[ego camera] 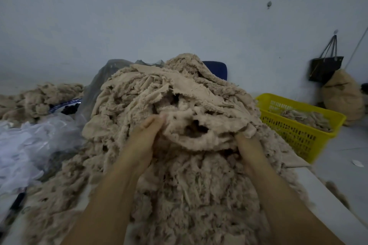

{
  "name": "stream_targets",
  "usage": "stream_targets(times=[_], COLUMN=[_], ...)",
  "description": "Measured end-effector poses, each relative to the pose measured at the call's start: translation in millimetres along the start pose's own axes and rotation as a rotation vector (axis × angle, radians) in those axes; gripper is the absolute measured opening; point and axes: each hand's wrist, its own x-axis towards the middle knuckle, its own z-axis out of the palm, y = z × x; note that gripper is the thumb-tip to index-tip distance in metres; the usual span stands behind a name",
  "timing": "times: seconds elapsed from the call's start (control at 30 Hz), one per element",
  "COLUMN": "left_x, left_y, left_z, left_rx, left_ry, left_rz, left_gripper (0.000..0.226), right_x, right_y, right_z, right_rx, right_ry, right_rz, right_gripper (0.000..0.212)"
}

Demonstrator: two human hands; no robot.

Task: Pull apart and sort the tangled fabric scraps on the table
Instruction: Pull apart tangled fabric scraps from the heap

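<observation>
Okay, crumpled white plastic sheeting is lying far left. My left hand is gripping a fold of the big beige fuzzy fabric-scrap heap that is covering the white table. My right hand, well apart from the left, is reaching under that fold with its fingers hidden, so I can't tell its grip. A yellow slotted plastic basket is sitting on the right.

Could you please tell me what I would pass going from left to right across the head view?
First the white plastic sheeting → tangled scrap pile → yellow basket → stuffed beige sack.
</observation>
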Motion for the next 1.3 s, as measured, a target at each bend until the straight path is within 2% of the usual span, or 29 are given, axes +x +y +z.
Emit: stream_targets(times=[0.03, 0.13, 0.17, 0.23, 0.3, 0.37, 0.4, 0.47, 0.53, 0.63, 0.7, 0.8, 0.87, 0.93, 0.97, 1.03, 1.07, 1.1, 1.13, 1.17, 1.23, 1.3], left_x=[-2, -9, -13, -20, -27, -32, -35, -39, -43, -44, -38, -30, -30, -31, -32, -33, -33, -34, -36, -38, -39, -38], left_y=[2, -1, 0, 3, 7, 9, 9, 7, 5, 6, 11, 19, 19, 17, 17, 17, 16, 16, 16, 17, 20, 24], left_z=[-1, 5, 11, 21, 29, 30, 28, 23, 21, 12, -2, -17, -13, -2, 3, 10, 11, 13, 14, 13, 5, -7], left_rx=[-0.041, 0.056, 0.097, 0.151, 0.184, 0.137, 0.088, -0.041, -0.168, -0.385, -0.556, -0.671, -0.602, -0.476, -0.411, -0.321, -0.293, -0.27, -0.253, -0.256, -0.308, -0.35], left_ry=[0.044, 0.079, 0.08, 0.038, -0.004, -0.062, -0.071, -0.028, 0.024, 0.088, 0.124, 0.161, 0.16, 0.146, 0.124, 0.098, 0.082, 0.056, 0.033, 0.023, 0.026, 0.048], left_rz=[0.046, 0.161, 0.193, 0.261, 0.287, 0.231, 0.189, 0.119, 0.062, 0.015, 0.039, 0.077, 0.07, 0.062, 0.071, 0.099, 0.11, 0.117, 0.121, 0.12, 0.131, 0.145], left_gripper=[0.023, 0.025, 0.029, 0.036, 0.039, 0.034, 0.029, 0.023, 0.027, 0.045, 0.048, 0.049, 0.052, 0.048, 0.044, 0.039, 0.037, 0.035, 0.034, 0.035, 0.039, 0.039], right_x=[-2, -22, -35, -55, -55, -38, -24, 0, 19, 39, 48, 44, 30, 8, -7, -38, -49, -55, -56, -52, -35, -20], right_y=[-2, -7, -9, -10, -7, -9, -9, -6, 1, 8, 11, 8, -1, -9, -12, -21, -22, -21, -19, -18, -17, -18], right_z=[-2, 13, 24, 49, 68, 68, 62, 46, 33, 19, 7, -2, 8, 25, 34, 51, 59, 65, 69, 70, 61, 42], right_rx=[-0.09, -0.653, -0.742, -0.79, -0.866, -0.977, -1.019, -1.106, -1.149, -1.105, -1.094, -0.94, -0.967, -1.049, -0.99, -0.784, -0.712, -0.718, -0.789, -0.863, -0.989, -0.901], right_ry=[0.02, 0.228, 0.248, 0.055, -0.154, -0.164, -0.132, -0.1, -0.083, -0.055, -0.026, -0.05, -0.071, 0.005, 0.001, -0.195, -0.333, -0.432, -0.462, -0.453, -0.318, -0.179], right_rz=[-0.103, -0.576, -0.774, -1.05, -1.152, -1.049, -0.954, -0.784, -0.742, -0.627, -0.536, -0.399, -0.428, -0.646, -0.789, -0.956, -0.972, -1.014, -1.045, -1.028, -0.873, -0.705], right_gripper=[0.014, 0.059, 0.065, 0.066, 0.05, 0.037, 0.038, 0.042, 0.033, 0.027, 0.019, 0.024, 0.027, 0.033, 0.036, 0.042, 0.043, 0.035, 0.017, 0.008, 0.024, 0.025])
